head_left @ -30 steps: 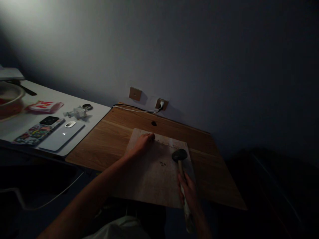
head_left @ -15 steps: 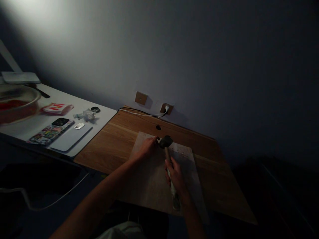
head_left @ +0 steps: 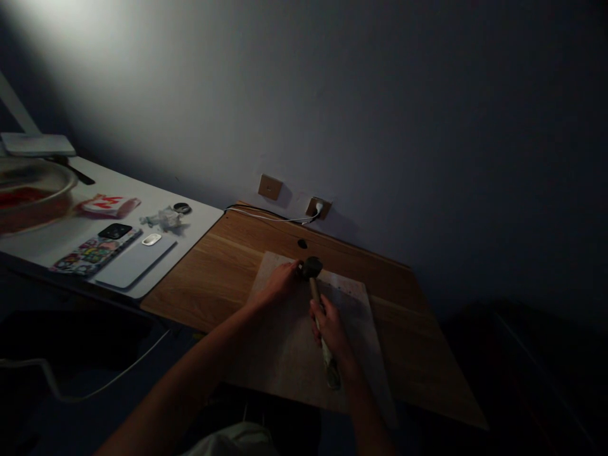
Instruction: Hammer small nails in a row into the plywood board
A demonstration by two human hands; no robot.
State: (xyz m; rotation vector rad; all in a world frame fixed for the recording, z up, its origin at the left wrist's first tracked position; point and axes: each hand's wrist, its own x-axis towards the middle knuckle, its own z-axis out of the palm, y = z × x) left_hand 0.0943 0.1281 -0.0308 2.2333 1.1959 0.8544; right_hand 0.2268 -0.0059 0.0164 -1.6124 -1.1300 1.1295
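Note:
A pale wooden board (head_left: 294,354) lies on a brown wooden desk (head_left: 218,272). My left hand (head_left: 281,282) rests at the board's far left corner, fingertips pinched together on something too small to make out, probably a nail. My right hand (head_left: 331,330) is wrapped round the handle of a hammer (head_left: 313,285). The hammer's dark head sits right beside my left fingertips. A row of small nails (head_left: 342,290) runs along the board's far edge, dim and hard to see.
A white table (head_left: 57,234) adjoins the desk on the left, holding a phone in a colourful case (head_left: 92,250), a grey tablet (head_left: 135,259), a bowl (head_left: 28,196) and small items. Wall sockets (head_left: 314,206) with a white cable sit behind the desk. The room is dark.
My right hand swung the hammer from the board's right side leftward to my left fingertips, then brought its head slightly lower and closer. My left hand stayed at the corner.

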